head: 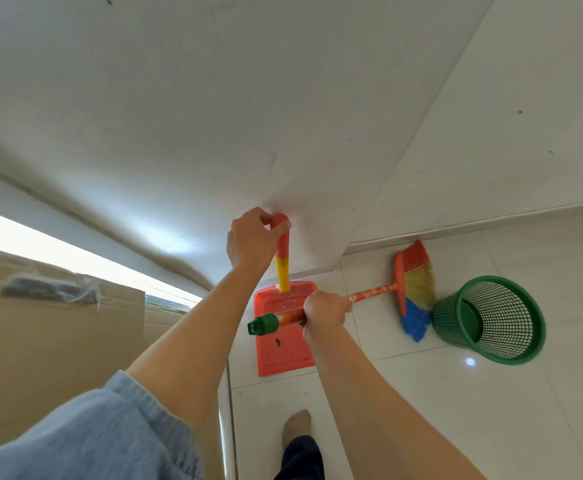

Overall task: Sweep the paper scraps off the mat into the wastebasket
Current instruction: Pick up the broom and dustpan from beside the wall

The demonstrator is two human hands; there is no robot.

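Right hand (324, 311) is wrapping closed around one broom handle (373, 293) — patterned orange, green-capped — its bristle head (416, 289) touching one green mesh wastebasket (491, 320) on the tiled floor (491, 410). Left hand (252, 239) is gripping the red-and-yellow handle of one red dustpan (279, 341), standing beside the white wall (214, 116). One socked foot (295, 426) is showing nearest; no mat or scraps are visible.

A single head-worn wide-angle view looks steeply down, close over both forearms, at the glossy white tiled floor (491, 410).
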